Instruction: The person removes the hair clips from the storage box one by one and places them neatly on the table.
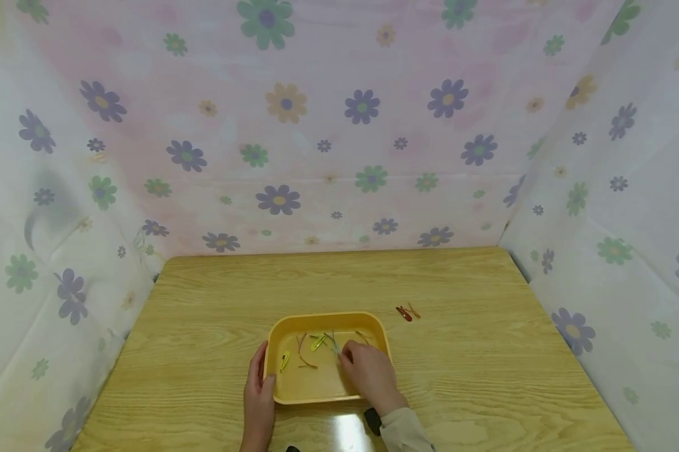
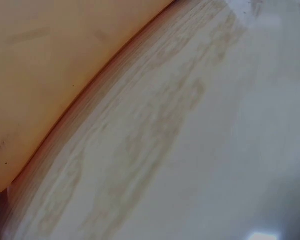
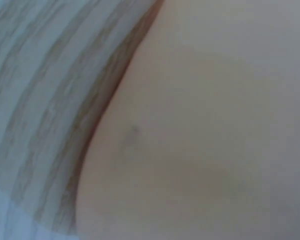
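Note:
A yellow rectangular tray stands on the wooden table near its front. My left hand grips the tray's left side, thumb at the rim and fingers along the outer wall. Over the tray's right half, my right hand reaches in, its thumb and fingertips pinching at a pale bluish hairpin. Inside lie a yellow-green snap hair clip at the left, another yellow-green clip in the middle and thin brownish hairpins. A further hairpin shows behind the right hand.
Dark red hair clips and an orange-brown hairpin lie on the wooden table, behind and to the right of the tray. Flower-patterned cloth hangs at the back and along both sides.

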{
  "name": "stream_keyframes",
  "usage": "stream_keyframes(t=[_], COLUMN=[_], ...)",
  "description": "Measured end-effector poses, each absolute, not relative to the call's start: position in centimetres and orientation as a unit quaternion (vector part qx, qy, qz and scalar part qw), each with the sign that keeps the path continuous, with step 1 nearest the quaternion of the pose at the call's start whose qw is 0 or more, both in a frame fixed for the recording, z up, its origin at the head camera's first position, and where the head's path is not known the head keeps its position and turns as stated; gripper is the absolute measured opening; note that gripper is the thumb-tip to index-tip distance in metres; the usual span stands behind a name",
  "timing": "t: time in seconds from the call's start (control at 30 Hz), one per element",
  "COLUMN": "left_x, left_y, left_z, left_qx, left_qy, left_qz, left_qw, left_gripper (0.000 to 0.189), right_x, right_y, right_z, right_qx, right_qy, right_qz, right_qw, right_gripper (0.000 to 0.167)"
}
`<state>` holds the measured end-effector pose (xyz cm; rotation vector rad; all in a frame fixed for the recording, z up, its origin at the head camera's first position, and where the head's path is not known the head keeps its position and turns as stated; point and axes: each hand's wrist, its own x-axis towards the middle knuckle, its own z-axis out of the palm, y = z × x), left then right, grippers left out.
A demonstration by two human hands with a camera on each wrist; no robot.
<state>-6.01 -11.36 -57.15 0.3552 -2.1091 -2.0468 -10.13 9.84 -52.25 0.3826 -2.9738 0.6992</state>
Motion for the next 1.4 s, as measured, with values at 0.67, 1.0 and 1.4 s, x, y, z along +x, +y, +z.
stream_keyframes(t=[0.67,1.0,1.4], left_x=[-6.0,-6.1,-5.9], left_y=[-11.4,-11.5,-11.4], left_z=[-57.1,-57.1,-56.6], left_qx=[0.109,0.109,0.106], left_qy=[-0.714,-0.713,-0.707], left_qz=[-0.685,-0.686,-0.694], left_qw=[0.099,0.093,0.091], left_gripper=[0.062,0.062,0.061], right_x=[-10.2,-10.2,-10.0], right_y=[10.4,10.8,11.2], right_z=[-52.3,-52.6,-52.2], right_qx=[0.099,0.091,0.018], right_qy=[-0.924,-0.889,-0.805], right_qz=[0.341,0.419,0.581], right_qw=[0.143,0.164,0.119], right_gripper=[0.004,0.004,0.006])
